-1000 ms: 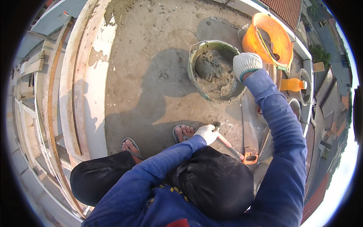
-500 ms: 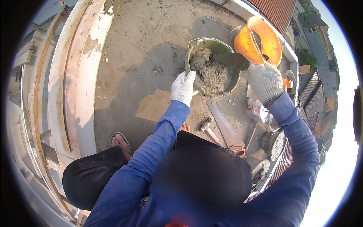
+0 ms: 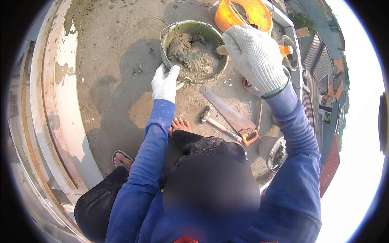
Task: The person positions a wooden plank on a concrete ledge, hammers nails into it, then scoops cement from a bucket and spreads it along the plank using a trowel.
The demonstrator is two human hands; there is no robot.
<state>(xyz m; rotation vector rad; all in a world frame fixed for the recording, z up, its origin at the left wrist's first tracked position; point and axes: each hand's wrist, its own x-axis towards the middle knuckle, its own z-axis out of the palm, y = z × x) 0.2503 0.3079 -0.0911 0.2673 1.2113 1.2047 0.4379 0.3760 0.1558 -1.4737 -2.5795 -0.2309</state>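
A green bucket (image 3: 223,69) stands on the floor with wet grey mortar (image 3: 190,54) inside. My left hand (image 3: 164,84), in a white knit glove, grips the bucket's near left rim. To the right of the bucket and higher, my gloved right hand (image 3: 256,56) is closed around a trowel. Only the wooden handle end (image 3: 222,50) of the trowel shows, pointing toward the bucket; its blade is hidden by the hand.
An orange bucket (image 3: 225,17) stands beyond my right hand. A handsaw (image 3: 229,111) and a hammer (image 3: 216,123) lie before my feet. A mortar-smeared container (image 3: 277,154) sits at the right near a low wall edge. Wooden boards (image 3: 50,93) run along the left.
The trowel blade, earlier over the mortar, has turned out of sight, and its handle end now points at the bucket. The view has shifted, so the scene sits further left and up.
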